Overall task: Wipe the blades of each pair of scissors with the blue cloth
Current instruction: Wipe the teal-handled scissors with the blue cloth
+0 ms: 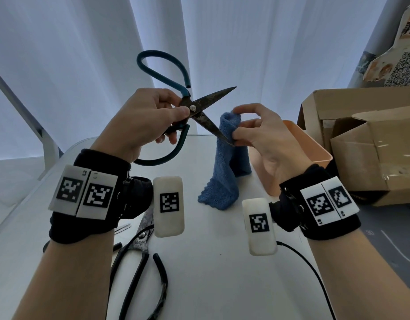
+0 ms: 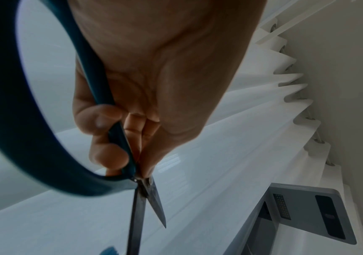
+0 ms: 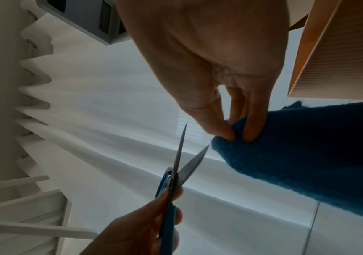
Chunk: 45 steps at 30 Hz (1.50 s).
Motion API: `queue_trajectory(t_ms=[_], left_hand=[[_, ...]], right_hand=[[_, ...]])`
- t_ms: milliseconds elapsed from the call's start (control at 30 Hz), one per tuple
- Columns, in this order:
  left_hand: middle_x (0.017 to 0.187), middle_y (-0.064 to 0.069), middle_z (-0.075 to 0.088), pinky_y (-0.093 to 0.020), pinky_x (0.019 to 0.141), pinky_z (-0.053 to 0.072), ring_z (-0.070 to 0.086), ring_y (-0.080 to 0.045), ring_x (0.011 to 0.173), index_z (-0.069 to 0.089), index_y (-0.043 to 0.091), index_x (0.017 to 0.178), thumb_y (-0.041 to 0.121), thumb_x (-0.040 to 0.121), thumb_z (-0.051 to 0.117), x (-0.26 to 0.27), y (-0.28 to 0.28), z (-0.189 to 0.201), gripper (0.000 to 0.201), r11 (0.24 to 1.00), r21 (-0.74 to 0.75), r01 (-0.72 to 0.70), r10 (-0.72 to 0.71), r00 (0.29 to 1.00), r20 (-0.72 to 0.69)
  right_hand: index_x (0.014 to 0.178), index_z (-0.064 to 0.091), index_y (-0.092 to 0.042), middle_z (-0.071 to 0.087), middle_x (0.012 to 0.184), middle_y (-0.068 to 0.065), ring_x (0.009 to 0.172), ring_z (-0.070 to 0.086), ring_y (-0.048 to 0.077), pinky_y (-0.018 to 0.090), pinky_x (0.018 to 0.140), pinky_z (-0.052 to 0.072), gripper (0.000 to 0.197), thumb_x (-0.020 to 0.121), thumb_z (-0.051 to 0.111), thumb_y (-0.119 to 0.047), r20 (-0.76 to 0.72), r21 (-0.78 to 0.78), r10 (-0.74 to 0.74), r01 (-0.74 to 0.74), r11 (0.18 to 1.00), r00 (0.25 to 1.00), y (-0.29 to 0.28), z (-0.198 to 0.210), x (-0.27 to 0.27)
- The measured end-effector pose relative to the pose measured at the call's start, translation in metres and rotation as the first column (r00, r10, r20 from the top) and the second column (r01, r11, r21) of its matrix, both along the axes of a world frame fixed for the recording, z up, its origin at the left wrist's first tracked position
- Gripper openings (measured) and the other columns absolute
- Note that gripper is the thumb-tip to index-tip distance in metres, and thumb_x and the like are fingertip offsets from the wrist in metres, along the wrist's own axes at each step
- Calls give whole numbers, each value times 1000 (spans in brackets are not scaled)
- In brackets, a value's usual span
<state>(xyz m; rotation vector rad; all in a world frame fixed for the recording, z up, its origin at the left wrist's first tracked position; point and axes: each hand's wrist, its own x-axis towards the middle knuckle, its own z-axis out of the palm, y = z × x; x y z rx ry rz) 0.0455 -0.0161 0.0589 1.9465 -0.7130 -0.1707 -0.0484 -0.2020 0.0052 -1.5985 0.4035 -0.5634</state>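
My left hand [image 1: 153, 116] grips the teal-handled scissors [image 1: 200, 105] at the pivot, held up above the table with the rusty blades spread apart. One blade points up and right, the other down and right, its tip at the blue cloth [image 1: 224, 165]. My right hand [image 1: 257, 132] pinches the top fold of that cloth between thumb and fingers; the rest hangs down onto the white table [image 1: 211, 262]. In the left wrist view the fingers curl round the teal handle [image 2: 115, 138]. In the right wrist view the cloth [image 3: 307, 155] is pinched just beside the blade tips [image 3: 204, 148].
A second pair of scissors with black handles [image 1: 139, 257] lies on the table near my left forearm. An orange plastic bin [image 1: 310, 153] stands right of the cloth, with cardboard boxes [image 1: 365, 146] beyond it. White curtains hang behind. A black cable [image 1: 314, 271] trails from my right wrist.
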Motion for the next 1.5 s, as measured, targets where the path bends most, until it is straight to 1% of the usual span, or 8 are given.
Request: queue_trajectory(t_ms=[133, 233, 433, 667, 833, 1033, 1200, 1500], left_hand=[[63, 0, 62, -19, 42, 37, 56, -13, 48, 69, 12, 97, 17, 95, 65, 1, -1, -1, 7, 1000, 20, -9, 9, 1000, 5], [65, -4, 62, -19, 42, 37, 56, -13, 48, 70, 13, 96, 17, 95, 65, 0, -1, -1, 6, 1000, 29, -7, 7, 1000, 7], [63, -3, 62, -18, 42, 37, 56, -13, 48, 69, 12, 97, 18, 95, 65, 1, -2, -1, 7, 999, 35, -15, 15, 1000, 11], [64, -4, 64, -19, 43, 37, 56, -15, 51, 69, 14, 94, 18, 95, 65, -1, -2, -1, 6, 999, 53, 0, 0, 1000, 8], [67, -5, 66, -18, 42, 37, 55, -14, 49, 70, 12, 96, 18, 95, 65, -2, -3, -1, 7, 998, 60, 6, -6, 1000, 6], [59, 3, 64, -18, 42, 37, 56, -13, 48, 70, 11, 96, 17, 95, 65, -5, -4, 0, 7, 998, 57, 23, -23, 1000, -3], [60, 6, 63, -18, 43, 37, 56, -12, 49, 70, 16, 93, 18, 96, 64, -5, 0, 4, 7, 1000, 6, 19, -19, 1000, 8], [68, -3, 65, -18, 42, 38, 56, -12, 48, 69, 15, 94, 17, 95, 64, -2, 5, 5, 6, 999, -24, -31, 32, 998, 48]], right_hand=[[100, 64, -17, 64, 88, 5, 76, 59, 13, 19, 58, 45, 27, 81, 70, 1, -45, -26, -18, 17, 1000, 999, -1, 1, 0], [89, 67, -14, 67, 89, 9, 78, 63, 17, 25, 67, 56, 11, 86, 67, -3, 0, 21, -4, 4, 1000, 1000, 2, 3, 1], [86, 65, -13, 66, 80, 6, 74, 65, 17, 27, 74, 56, 16, 87, 68, 3, 42, 21, 51, -52, 998, 998, 1, 5, -2], [108, 63, -15, 65, 98, 16, 78, 67, 23, 27, 65, 56, 37, 79, 74, 6, 43, 132, 70, -75, 988, 997, -1, 5, -4], [89, 60, -16, 61, 89, 16, 76, 61, 29, 42, 74, 57, 26, 81, 70, 6, 6, 53, 2, -2, 999, 1000, -2, 1, -2], [77, 54, -19, 57, 70, 1, 58, 53, 10, 21, 53, 44, 22, 86, 65, -3, 56, -22, -136, 137, 990, 989, -1, 5, 0], [90, 58, -18, 60, 79, 0, 63, 58, 10, 23, 59, 49, 9, 94, 64, -13, 251, 301, -168, 88, 950, 953, -2, 15, -3], [110, 71, -9, 74, 107, 7, 84, 68, 16, 25, 75, 55, 41, 92, 43, 14, 184, 192, 25, -61, 979, 983, -7, 14, -4]])
